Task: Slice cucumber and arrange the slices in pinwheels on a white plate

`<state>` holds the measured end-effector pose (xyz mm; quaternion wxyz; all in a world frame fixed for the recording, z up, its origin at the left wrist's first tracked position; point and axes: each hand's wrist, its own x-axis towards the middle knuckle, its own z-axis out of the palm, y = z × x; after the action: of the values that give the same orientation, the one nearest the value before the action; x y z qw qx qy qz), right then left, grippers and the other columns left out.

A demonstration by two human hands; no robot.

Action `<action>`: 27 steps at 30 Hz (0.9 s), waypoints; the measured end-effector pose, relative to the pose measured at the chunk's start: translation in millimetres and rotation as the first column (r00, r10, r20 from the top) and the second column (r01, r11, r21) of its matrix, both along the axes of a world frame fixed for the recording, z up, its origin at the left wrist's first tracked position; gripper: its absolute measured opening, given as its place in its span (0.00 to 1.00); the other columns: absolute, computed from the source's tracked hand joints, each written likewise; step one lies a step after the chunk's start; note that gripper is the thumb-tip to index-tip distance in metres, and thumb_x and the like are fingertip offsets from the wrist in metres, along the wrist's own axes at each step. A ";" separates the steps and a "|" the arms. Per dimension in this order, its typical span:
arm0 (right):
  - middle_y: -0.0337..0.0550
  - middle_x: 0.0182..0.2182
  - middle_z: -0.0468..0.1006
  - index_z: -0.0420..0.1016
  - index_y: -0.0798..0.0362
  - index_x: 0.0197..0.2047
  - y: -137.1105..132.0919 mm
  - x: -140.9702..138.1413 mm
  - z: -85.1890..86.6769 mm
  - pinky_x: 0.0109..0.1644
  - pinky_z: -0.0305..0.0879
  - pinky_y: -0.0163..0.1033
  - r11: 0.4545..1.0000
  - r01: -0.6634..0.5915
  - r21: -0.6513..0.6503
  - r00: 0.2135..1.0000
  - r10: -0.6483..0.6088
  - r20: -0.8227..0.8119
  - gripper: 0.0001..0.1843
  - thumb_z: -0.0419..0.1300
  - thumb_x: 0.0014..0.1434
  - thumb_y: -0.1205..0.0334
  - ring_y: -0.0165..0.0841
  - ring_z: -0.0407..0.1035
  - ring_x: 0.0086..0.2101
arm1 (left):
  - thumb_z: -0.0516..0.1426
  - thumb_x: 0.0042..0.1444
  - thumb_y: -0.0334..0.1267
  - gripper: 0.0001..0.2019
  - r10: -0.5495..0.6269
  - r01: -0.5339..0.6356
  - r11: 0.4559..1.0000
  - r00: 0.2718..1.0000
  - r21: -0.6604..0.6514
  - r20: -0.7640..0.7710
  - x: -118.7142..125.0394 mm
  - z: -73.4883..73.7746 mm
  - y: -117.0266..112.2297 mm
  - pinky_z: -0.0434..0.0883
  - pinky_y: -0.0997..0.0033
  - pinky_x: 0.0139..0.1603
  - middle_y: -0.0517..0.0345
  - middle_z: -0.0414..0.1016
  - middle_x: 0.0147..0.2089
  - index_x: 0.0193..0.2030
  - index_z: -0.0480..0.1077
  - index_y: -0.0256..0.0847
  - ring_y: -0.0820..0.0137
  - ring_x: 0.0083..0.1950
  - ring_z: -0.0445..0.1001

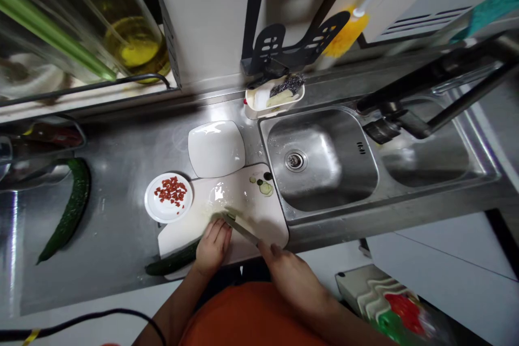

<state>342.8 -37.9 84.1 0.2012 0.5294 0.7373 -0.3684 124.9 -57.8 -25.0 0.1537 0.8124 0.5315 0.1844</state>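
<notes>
A white cutting board (259, 211) lies on the steel counter beside the sink. A dark green cucumber (172, 262) lies along the board's near left edge. My left hand (213, 246) presses down on the cucumber's right end, fingers curled over it. My right hand (294, 275) grips the handle of a knife (241, 226), whose blade meets the cucumber just past my left fingertips. A few cucumber slices (263, 186) rest at the board's far right corner.
A small round plate of red pieces (169, 197) touches the board's left side. An empty white square dish (217, 147) sits behind the board. Another cucumber (67, 211) lies at far left. The sink basin (324, 159) with a black tap (405, 113) lies to the right.
</notes>
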 end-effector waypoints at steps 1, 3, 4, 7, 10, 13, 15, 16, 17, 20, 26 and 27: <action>0.45 0.34 0.78 0.68 0.49 0.50 0.4 0.2 0.8 0.25 0.56 0.33 1.000 -0.003 -0.009 1.000 0.003 0.002 0.27 0.45 0.54 0.81 0.35 0.74 0.28 | 0.53 0.60 0.31 0.12 -0.002 0.002 1.000 1.000 0.002 0.006 0.2 0.0 0.0 0.70 0.55 0.57 0.50 0.77 0.45 0.49 0.71 0.38 0.62 0.53 0.73; 0.46 0.35 0.78 0.68 0.48 0.50 1.5 0.7 2.3 0.25 0.56 0.33 1.000 -0.014 -0.022 1.000 0.014 0.012 0.27 0.44 0.54 0.81 0.36 0.74 0.29 | 0.53 0.60 0.30 0.11 -0.001 0.001 1.000 1.000 -0.005 0.009 0.3 0.3 0.2 0.70 0.56 0.57 0.49 0.76 0.45 0.49 0.71 0.38 0.62 0.53 0.72; 0.46 0.35 0.78 0.68 0.49 0.50 2.1 1.0 3.0 0.25 0.56 0.33 0.999 -0.018 -0.026 1.000 0.019 0.019 0.27 0.44 0.54 0.81 0.36 0.75 0.29 | 0.53 0.60 0.30 0.12 -0.002 0.002 1.000 1.000 -0.009 0.005 0.3 0.4 0.2 0.70 0.56 0.57 0.49 0.76 0.45 0.49 0.71 0.38 0.62 0.53 0.72; 0.46 0.34 0.78 0.68 0.49 0.50 3.4 2.0 4.4 0.24 0.55 0.33 0.999 -0.022 -0.027 0.999 0.023 0.027 0.27 0.43 0.53 0.81 0.36 0.75 0.28 | 0.53 0.60 0.31 0.12 -0.006 0.006 1.000 1.000 -0.012 -0.024 -0.2 0.5 0.0 0.69 0.55 0.57 0.49 0.76 0.46 0.49 0.70 0.38 0.62 0.53 0.72; 0.45 0.34 0.78 0.68 0.49 0.50 4.7 2.3 5.7 0.24 0.54 0.32 1.000 -0.026 -0.017 0.999 0.026 0.020 0.28 0.43 0.53 0.82 0.35 0.75 0.28 | 0.51 0.61 0.31 0.12 -0.031 0.031 0.999 0.999 -0.017 -0.040 -0.8 -0.2 -0.6 0.69 0.55 0.58 0.50 0.76 0.46 0.50 0.70 0.39 0.62 0.54 0.72; 0.46 0.35 0.78 0.68 0.49 0.50 6.5 2.1 7.5 0.25 0.54 0.32 0.999 -0.045 -0.029 0.998 0.046 0.037 0.28 0.43 0.53 0.82 0.35 0.75 0.29 | 0.52 0.61 0.31 0.12 -0.026 0.026 1.000 0.999 -0.015 -0.023 -1.2 -1.2 -1.3 0.68 0.55 0.58 0.50 0.76 0.45 0.50 0.70 0.39 0.62 0.54 0.72; 0.46 0.36 0.78 0.67 0.49 0.51 8.0 2.0 8.5 0.25 0.54 0.33 0.997 -0.056 -0.051 0.997 0.058 0.046 0.28 0.43 0.54 0.82 0.36 0.75 0.30 | 0.52 0.61 0.30 0.13 -0.014 0.014 1.000 1.000 -0.023 -0.003 -1.3 -1.7 -1.6 0.68 0.55 0.58 0.50 0.76 0.45 0.50 0.70 0.38 0.62 0.54 0.72; 0.46 0.36 0.78 0.67 0.49 0.51 8.9 1.9 8.9 0.25 0.54 0.33 0.996 -0.058 -0.061 0.997 0.060 0.042 0.28 0.43 0.54 0.82 0.36 0.75 0.30 | 0.52 0.61 0.30 0.13 -0.015 0.015 0.999 1.000 -0.030 0.006 -1.2 -1.8 -1.7 0.68 0.55 0.58 0.50 0.76 0.45 0.50 0.70 0.39 0.62 0.54 0.72; 0.46 0.35 0.78 0.67 0.49 0.51 9.9 1.9 9.3 0.25 0.54 0.33 0.996 -0.059 -0.067 0.997 0.061 0.037 0.28 0.42 0.54 0.82 0.36 0.75 0.30 | 0.52 0.61 0.30 0.13 -0.017 0.018 0.999 1.000 -0.035 0.014 -1.2 -1.9 -1.7 0.68 0.55 0.59 0.50 0.76 0.45 0.51 0.70 0.39 0.62 0.54 0.72; 0.46 0.35 0.78 0.67 0.50 0.51 14.0 1.6 11.1 0.25 0.55 0.33 0.995 -0.052 -0.084 0.997 0.056 0.044 0.28 0.42 0.54 0.83 0.36 0.75 0.30 | 0.52 0.60 0.30 0.13 -0.028 0.028 0.999 1.000 -0.022 0.009 -0.5 -1.4 -1.2 0.68 0.55 0.59 0.50 0.76 0.46 0.51 0.69 0.38 0.62 0.54 0.72; 0.48 0.37 0.78 0.67 0.52 0.51 23.4 0.1 17.1 0.28 0.59 0.32 0.989 -0.064 -0.131 0.997 0.068 0.031 0.26 0.40 0.56 0.81 0.36 0.75 0.33 | 0.53 0.59 0.28 0.12 -0.035 0.037 0.996 0.999 0.081 -0.028 2.7 1.8 2.2 0.69 0.57 0.57 0.50 0.77 0.43 0.49 0.70 0.35 0.63 0.51 0.73; 0.48 0.38 0.77 0.67 0.52 0.51 24.3 -0.2 17.5 0.29 0.60 0.33 0.988 -0.068 -0.141 0.997 0.073 0.033 0.26 0.41 0.57 0.81 0.36 0.75 0.33 | 0.54 0.59 0.27 0.12 -0.040 0.043 0.995 0.999 0.085 -0.032 3.0 2.2 2.7 0.69 0.57 0.57 0.50 0.77 0.43 0.49 0.70 0.35 0.63 0.51 0.73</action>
<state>342.6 -13.6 101.6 0.2649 0.4944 0.7239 -0.4017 128.0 -55.1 -22.8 0.1143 0.8319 0.5082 0.1916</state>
